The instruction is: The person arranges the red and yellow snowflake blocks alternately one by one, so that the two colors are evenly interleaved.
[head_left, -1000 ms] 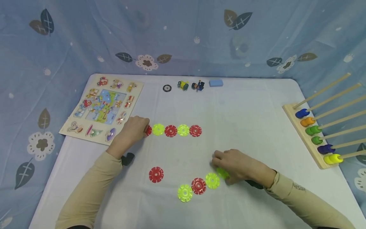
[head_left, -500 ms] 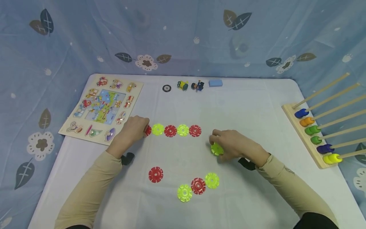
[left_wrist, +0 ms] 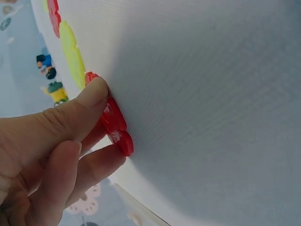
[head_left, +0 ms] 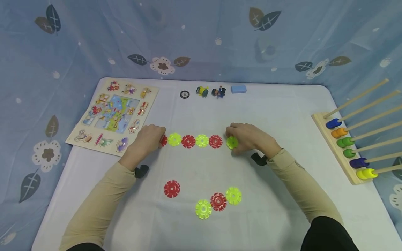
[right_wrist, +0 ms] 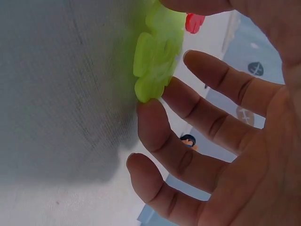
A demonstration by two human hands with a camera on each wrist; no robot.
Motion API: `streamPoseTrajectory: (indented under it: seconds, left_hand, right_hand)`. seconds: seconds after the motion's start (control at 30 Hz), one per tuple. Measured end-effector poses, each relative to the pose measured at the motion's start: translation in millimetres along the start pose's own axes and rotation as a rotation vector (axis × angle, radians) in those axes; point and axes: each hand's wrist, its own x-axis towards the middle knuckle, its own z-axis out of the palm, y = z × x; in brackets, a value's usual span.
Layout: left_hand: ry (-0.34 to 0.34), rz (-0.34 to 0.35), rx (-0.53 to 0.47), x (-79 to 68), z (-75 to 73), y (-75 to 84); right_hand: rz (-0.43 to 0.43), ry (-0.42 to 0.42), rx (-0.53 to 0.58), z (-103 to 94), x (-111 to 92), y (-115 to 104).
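My left hand [head_left: 147,139] pinches a red notched disc [left_wrist: 115,122] between thumb and fingers at the left end of a row. That row continues rightward with a yellow-green disc [head_left: 174,139], a red disc [head_left: 188,141], another yellow-green disc [head_left: 202,141] and a red disc [head_left: 215,141]. Just right of the row's end, my right hand [head_left: 248,137] holds a yellow-green disc [right_wrist: 159,52] by its edge, thumb on one side and fingertips on the other. A small gap shows between this disc and the last red one.
Nearer the front lie a loose red disc [head_left: 172,189] and a slanted line of yellow-green, red [head_left: 218,202] and yellow-green discs. A picture puzzle board [head_left: 113,115] is at left, a wooden bead rack [head_left: 342,146] at right. Small figures [head_left: 218,91] and a blue block [head_left: 238,89] line the back.
My right hand has carried the yellow-green disc from the slanted front line up and left to beside the row's right end. My left hand keeps its grip in place.
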Motion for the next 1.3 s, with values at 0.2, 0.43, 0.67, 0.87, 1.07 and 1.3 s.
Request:
streamPoseTrajectory:
  seconds: [0.2, 0.43, 0.67, 0.87, 1.07, 1.3]
  left_hand:
    - [-0.028, -0.018, 0.011, 1.2, 0.2, 1.5]
    - [-0.018, -0.018, 0.015, -0.4, -0.3, 2.0]
    - [-0.007, -0.019, 0.024, -1.7, -0.5, 3.0]
    - [0.001, -0.019, 0.024, -1.9, -0.3, 2.8]
    - [-0.002, -0.022, 0.016, -1.8, -0.1, 2.0]
    - [0.007, -0.011, 0.015, -2.1, 0.1, 1.3]
  right_hand:
    - [0.005, -0.011, 0.021, 0.7, 5.2, -0.8]
    - [-0.004, 0.0, 0.017, 2.9, 8.3, -0.8]
    - [-0.01, -0.008, 0.031, 2.6, 8.1, -1.4]
    - [0.009, -0.008, 0.038, 0.6, 6.4, -2.1]
    - [0.012, 0.04, -0.016, -1.3, -0.4, -4.9]
    - [-0.079, 0.106, -0.075, 1.9, -19.3, -16.2]
